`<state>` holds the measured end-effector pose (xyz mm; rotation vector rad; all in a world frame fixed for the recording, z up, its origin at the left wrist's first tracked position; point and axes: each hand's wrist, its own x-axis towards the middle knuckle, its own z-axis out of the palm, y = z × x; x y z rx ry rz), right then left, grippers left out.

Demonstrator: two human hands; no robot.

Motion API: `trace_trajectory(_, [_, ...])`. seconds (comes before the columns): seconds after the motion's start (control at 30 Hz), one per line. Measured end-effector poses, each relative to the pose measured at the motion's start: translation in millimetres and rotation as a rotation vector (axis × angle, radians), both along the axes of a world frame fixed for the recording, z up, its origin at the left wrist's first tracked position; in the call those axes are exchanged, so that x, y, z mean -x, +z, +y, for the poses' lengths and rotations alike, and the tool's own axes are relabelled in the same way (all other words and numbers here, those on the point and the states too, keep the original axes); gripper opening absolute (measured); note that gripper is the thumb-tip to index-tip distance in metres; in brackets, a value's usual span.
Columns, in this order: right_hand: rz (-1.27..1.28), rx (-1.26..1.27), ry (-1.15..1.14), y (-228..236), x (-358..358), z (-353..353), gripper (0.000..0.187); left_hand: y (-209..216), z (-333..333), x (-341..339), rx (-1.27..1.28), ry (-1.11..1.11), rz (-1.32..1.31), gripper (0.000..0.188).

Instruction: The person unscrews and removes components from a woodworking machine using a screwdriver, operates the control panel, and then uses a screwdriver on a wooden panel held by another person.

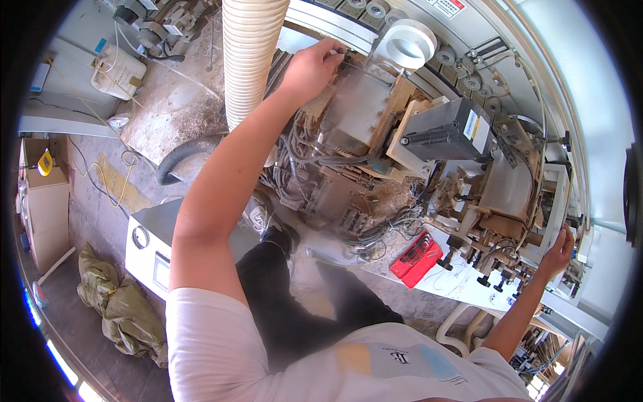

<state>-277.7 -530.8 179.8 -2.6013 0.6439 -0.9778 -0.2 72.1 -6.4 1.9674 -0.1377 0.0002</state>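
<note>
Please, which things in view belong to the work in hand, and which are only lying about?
Seemingly part of the job:
dusty machine, with left hand and right hand at it
red tool case, probably, though untouched

Seemingly just lying about:
olive sack
pale box
white rod

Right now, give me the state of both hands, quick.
Left hand: fingers bent, right of the pale hose; cannot tell if it holds anything.
Right hand: fingers partly curled at the machine's right side; grip cannot be told.
</note>
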Motion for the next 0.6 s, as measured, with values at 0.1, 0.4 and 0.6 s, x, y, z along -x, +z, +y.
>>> trace_trajectory(0.1, [-0.008, -0.003, 0.015, 0, -1, 0, 0.027, -7, 0, -2, 0.169, -0.018, 0.068, 0.025])
trace_trajectory(0.4, [-0.005, -0.001, -0.002, -1, 0, -3, 0.027, -1, 4, -6, 0.503, -0.071, 0.326, 0.032])
trace_trajectory(0.6, [-0.005, 0.001, 0.004, 0, 1, -3, 0.028, -12, 16, -8, 0.375, -0.209, 0.238, 0.033])
